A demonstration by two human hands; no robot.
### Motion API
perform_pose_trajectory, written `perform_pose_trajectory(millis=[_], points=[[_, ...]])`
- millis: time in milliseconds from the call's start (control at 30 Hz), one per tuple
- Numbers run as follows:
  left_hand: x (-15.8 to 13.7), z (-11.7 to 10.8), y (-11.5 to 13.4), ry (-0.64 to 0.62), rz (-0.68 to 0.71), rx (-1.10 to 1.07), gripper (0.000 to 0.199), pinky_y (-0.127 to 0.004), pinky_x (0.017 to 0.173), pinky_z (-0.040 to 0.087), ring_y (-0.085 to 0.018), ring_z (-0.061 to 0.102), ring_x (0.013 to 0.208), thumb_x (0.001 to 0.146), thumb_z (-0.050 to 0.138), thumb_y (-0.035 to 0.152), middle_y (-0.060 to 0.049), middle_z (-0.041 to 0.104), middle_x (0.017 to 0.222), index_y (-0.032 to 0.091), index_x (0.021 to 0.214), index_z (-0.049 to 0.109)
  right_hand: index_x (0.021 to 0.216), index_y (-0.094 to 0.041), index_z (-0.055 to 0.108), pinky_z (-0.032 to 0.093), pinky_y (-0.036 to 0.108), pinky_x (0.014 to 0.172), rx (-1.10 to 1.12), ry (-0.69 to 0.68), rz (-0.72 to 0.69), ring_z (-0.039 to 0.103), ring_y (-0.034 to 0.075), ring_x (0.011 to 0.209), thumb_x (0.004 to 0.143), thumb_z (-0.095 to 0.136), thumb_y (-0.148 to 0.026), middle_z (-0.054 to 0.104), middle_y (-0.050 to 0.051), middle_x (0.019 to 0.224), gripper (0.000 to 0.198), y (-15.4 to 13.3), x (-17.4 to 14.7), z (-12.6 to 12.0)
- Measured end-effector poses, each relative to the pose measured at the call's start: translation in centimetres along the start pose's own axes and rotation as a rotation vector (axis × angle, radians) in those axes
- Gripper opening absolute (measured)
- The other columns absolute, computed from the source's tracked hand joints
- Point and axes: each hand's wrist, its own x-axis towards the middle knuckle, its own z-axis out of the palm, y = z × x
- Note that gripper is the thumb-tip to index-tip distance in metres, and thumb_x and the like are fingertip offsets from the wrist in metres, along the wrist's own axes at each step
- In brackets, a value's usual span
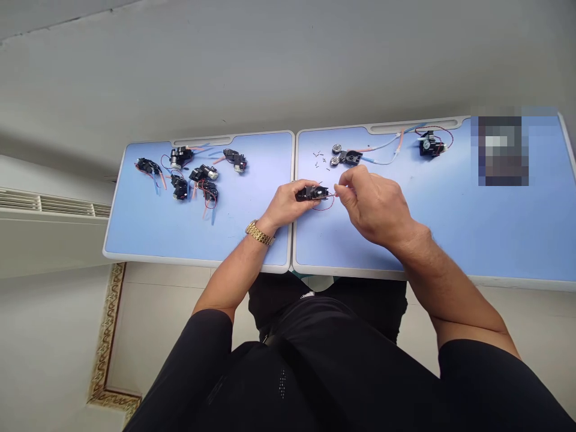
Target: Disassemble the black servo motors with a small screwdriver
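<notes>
Head view: I am holding a black wired assembly (311,193) above the right-hand blue tabletop (450,231).

My left hand (288,203) is gripping its body; my right hand (375,207) is pinching narrowly at its wired end, on something too small to tell. Small screws (324,160) are lying beyond, near a black bracket (351,157).

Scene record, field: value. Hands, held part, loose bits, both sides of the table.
left hand: holding a black part
right hand: at that part's right end; grip detail too small to tell
loose bits: small dark pieces, scattered beyond the hands
left side: cluster of black assemblies
right side: wired black unit
surface: blue tabletop
</notes>
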Motion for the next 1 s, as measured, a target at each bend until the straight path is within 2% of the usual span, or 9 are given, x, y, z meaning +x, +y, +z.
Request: perform_pose_trajectory(millis=[67, 233, 367, 467, 533, 700, 767, 900, 1000], points=[[0.0, 0.0, -0.01, -0.002, -0.002, 0.007, 0.035, -0.037, 0.098, 0.06, -0.02, 0.077, 0.105, 0.089, 0.088, 0.024, -0.005, 0.085, 0.117, 0.022, 0.123, 0.082, 0.115, -0.025, 0.056, 0.047, 0.039, 0.074, 0.031, 0.011, -0.046, 0.059, 0.023, 0.076, 0.113, 0.051, -0.027, 0.068, 0.004, 0.089, 0.006, -0.04, -0.21, -0.06], [-0.01, -0.03, 0.04, -0.007, 0.004, 0.012, 0.034, -0.036, 0.099, 0.06, -0.02, 0.078, 0.107, 0.09, 0.087, 0.024, -0.006, 0.085, 0.118, 0.022, 0.124, 0.082, 0.124, -0.026, 0.057, 0.053, 0.044, 0.085, 0.117, 0.008, -0.073, 0.066, 0.028, 0.097, 0.11, 0.05, -0.02, 0.071, 0.009, 0.108, 0.017, 0.18, -0.4, -0.34], [-0.02, -0.02, 0.15, -0.008, 0.002, 0.025, 0.035, -0.037, 0.101, 0.06, -0.021, 0.078, 0.107, 0.09, 0.088, 0.024, -0.006, 0.085, 0.119, 0.022, 0.124, 0.082, 0.118, -0.024, 0.061, 0.051, 0.042, 0.079, 0.085, 0.01, -0.01, 0.066, 0.026, 0.085, 0.113, 0.054, -0.033, 0.071, 0.007, 0.094, 0.012, 0.41, -0.38, 0.23], [-0.04, 0.01, 0.21, 0.002, -0.001, 0.039, 0.035, -0.038, 0.102, 0.061, -0.021, 0.078, 0.107, 0.09, 0.088, 0.024, -0.005, 0.085, 0.119, 0.023, 0.125, 0.082, 0.103, -0.025, 0.062, 0.046, 0.04, 0.073, 0.005, 0.009, 0.009, 0.058, 0.023, 0.072, 0.116, 0.051, -0.039, 0.066, 0.003, 0.079, 0.021, 0.47, -0.37, 0.47], [-0.05, 0.02, 0.22, 0.004, -0.002, 0.039, 0.035, -0.038, 0.102, 0.061, -0.021, 0.078, 0.108, 0.09, 0.087, 0.022, -0.006, 0.085, 0.119, 0.022, 0.125, 0.082, 0.102, -0.026, 0.062, 0.047, 0.041, 0.077, 0.016, 0.012, -0.014, 0.059, 0.024, 0.076, 0.115, 0.048, -0.032, 0.067, 0.005, 0.082, 0.02, 0.46, -0.32, 0.3], [-0.11, 0.04, 0.25, 0.006, -0.014, 0.033, 0.036, -0.037, 0.102, 0.061, -0.021, 0.078, 0.108, 0.09, 0.087, 0.023, -0.006, 0.085, 0.121, 0.022, 0.125, 0.082, 0.123, -0.025, 0.061, 0.055, 0.044, 0.087, 0.153, 0.002, -0.046, 0.069, 0.028, 0.097, 0.109, 0.05, -0.022, 0.073, 0.01, 0.107, 0.018, 0.34, -0.16, -0.44], [-0.12, 0.08, 0.25, 0.008, -0.014, 0.033, 0.036, -0.037, 0.102, 0.06, -0.021, 0.078, 0.109, 0.089, 0.087, 0.022, -0.006, 0.085, 0.121, 0.022, 0.125, 0.082, 0.121, -0.024, 0.062, 0.054, 0.041, 0.082, 0.134, 0.01, -0.016, 0.07, 0.026, 0.09, 0.11, 0.053, -0.028, 0.073, 0.008, 0.1, 0.014, 0.31, -0.18, -0.38], [-0.08, 0.12, 0.25, 0.013, -0.006, 0.036, 0.036, -0.037, 0.102, 0.06, -0.021, 0.078, 0.108, 0.089, 0.087, 0.02, -0.006, 0.085, 0.12, 0.022, 0.125, 0.082, 0.106, -0.025, 0.062, 0.047, 0.038, 0.069, 0.041, 0.03, 0.023, 0.061, 0.021, 0.069, 0.113, 0.054, -0.034, 0.066, 0.001, 0.077, 0.014, 0.38, -0.38, 0.01], [-0.07, 0.12, 0.26, 0.009, -0.012, 0.03, 0.035, -0.036, 0.101, 0.06, -0.02, 0.078, 0.107, 0.09, 0.087, 0.021, -0.005, 0.085, 0.119, 0.022, 0.125, 0.082, 0.113, -0.026, 0.062, 0.053, 0.042, 0.08, 0.104, 0.033, -0.024, 0.067, 0.025, 0.085, 0.11, 0.051, -0.025, 0.073, 0.007, 0.094, 0.012, 0.49, -0.43, -0.03]])
